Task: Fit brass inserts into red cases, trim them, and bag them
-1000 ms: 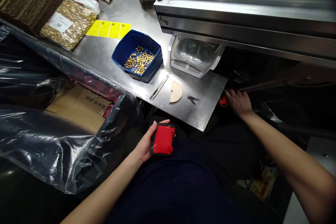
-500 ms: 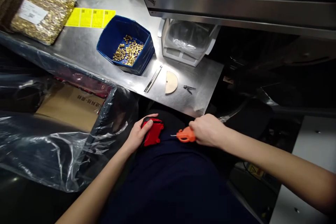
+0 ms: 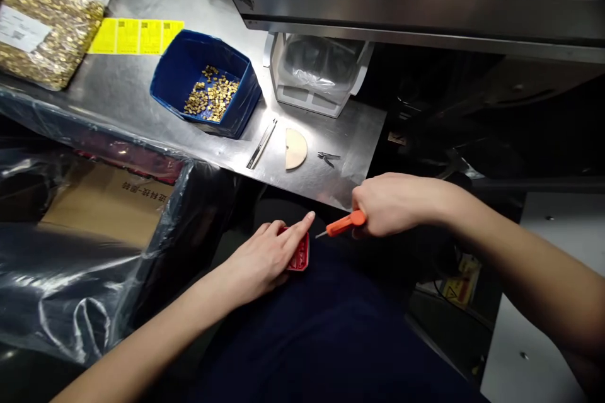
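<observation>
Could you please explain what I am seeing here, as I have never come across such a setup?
There is no robot here: a person works bare-handed, seen from a camera worn on the head that looks forward and down. The left hand holds a red part, covering much of it. The right hand holds an orange tool, seemingly an air blow gun, its thin metal tip near the red part. Beyond them, a metal table bears a blue bin with small brass-coloured pieces inside, a slim knife-like tool, a pale half-disc, small nippers, yellow labels and a labelled bag of brass-coloured pieces.
</observation>
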`<state>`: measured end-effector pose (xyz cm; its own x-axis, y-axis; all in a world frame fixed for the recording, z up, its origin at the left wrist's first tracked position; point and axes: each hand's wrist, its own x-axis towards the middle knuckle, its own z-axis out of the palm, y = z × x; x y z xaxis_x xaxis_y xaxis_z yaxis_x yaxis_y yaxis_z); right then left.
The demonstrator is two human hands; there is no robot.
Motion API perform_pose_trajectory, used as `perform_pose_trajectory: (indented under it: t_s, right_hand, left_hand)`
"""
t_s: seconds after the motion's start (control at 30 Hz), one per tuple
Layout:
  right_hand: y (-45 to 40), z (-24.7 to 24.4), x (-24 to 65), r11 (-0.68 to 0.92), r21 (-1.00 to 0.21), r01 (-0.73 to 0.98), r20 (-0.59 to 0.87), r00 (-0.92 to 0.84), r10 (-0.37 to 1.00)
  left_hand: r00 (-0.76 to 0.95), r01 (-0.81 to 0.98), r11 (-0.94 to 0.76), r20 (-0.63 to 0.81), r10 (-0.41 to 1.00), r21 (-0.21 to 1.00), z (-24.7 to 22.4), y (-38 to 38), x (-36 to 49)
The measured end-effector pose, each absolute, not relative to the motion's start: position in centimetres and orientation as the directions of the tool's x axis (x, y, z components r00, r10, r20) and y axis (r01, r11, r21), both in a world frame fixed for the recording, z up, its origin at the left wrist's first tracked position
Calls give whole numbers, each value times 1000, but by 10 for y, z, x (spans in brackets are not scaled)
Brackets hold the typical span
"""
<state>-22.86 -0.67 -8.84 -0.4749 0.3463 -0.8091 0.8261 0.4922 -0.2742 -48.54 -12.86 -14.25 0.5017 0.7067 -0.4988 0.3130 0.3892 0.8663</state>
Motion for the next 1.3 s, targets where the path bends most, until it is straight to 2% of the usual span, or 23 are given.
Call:
perform_pose_trajectory:
  t_s: [0.1, 0.17, 0.2, 0.27, 0.33, 0.4, 0.47, 0.53, 0.6, 0.7, 0.8, 0.93, 1.03, 1.1, 1.2, 1.3]
  right_hand:
    - [-3, -79, -230, 504, -213, 837, -792, -450, 413]
    - [-11, -74, -226, 487, -201, 850, -777, -441, 450]
    - [-18, -72, -223, 472, -234, 850, -774, -457, 439]
    - [-34, -74, -215, 446, -311, 839, -782, -493, 382]
    - [-46, -85, -205, 447, -318, 836, -762, -506, 404]
    - [-49, -102, -188, 474, -299, 828, -671, -536, 512]
    - [-42, -122, -164, 530, -290, 797, -522, -596, 610]
    - [-31, -138, -136, 572, -215, 791, -419, -604, 678]
    - [-20, -151, -110, 532, -79, 843, -389, -517, 762]
    - [1, -171, -86, 408, 41, 912, -392, -361, 846]
    - [29, -198, -76, 359, 40, 932, -395, -315, 863]
    - [64, -235, -73, 282, 41, 958, -401, -243, 883]
    - [71, -252, -74, 237, 42, 971, -388, -203, 899]
    - [68, -257, -74, 222, 40, 974, -371, -192, 909]
    - [60, -261, -72, 215, 40, 976, -355, -187, 916]
    - [56, -263, -71, 202, 44, 978, -347, -175, 921]
  left_hand:
    - [533, 323, 379, -498, 685, 867, -148, -119, -487]
    - [453, 249, 539, -588, 670, 805, -155, -122, -497]
    - [387, 119, 669, -655, 649, 733, -161, -126, -501]
    - [317, -286, 833, -773, 549, 474, -174, -139, -506]
    - [346, -559, 798, -811, 472, 226, -185, -153, -505]
    - [384, -633, 763, -803, 457, 131, -191, -160, -501]
    - [378, -572, 794, -793, 477, 205, -187, -156, -495]
    - [328, -428, 823, -784, 527, 374, -176, -143, -489]
    - [281, -311, 808, -764, 581, 501, -162, -125, -481]
    - [271, -311, 787, -744, 610, 533, -148, -100, -464]
    - [237, -271, 775, -740, 629, 572, -151, -79, -439]
    - [181, -102, 728, -707, 683, 677, -169, -56, -402]
    - [201, 62, 645, -643, 739, 761, -182, -46, -389]
    - [208, 240, 526, -573, 793, 816, -188, -43, -391]
    - [175, 548, 291, -447, 877, 785, -194, -43, -404]
    - [119, 703, 179, -362, 925, 688, -197, -45, -417]
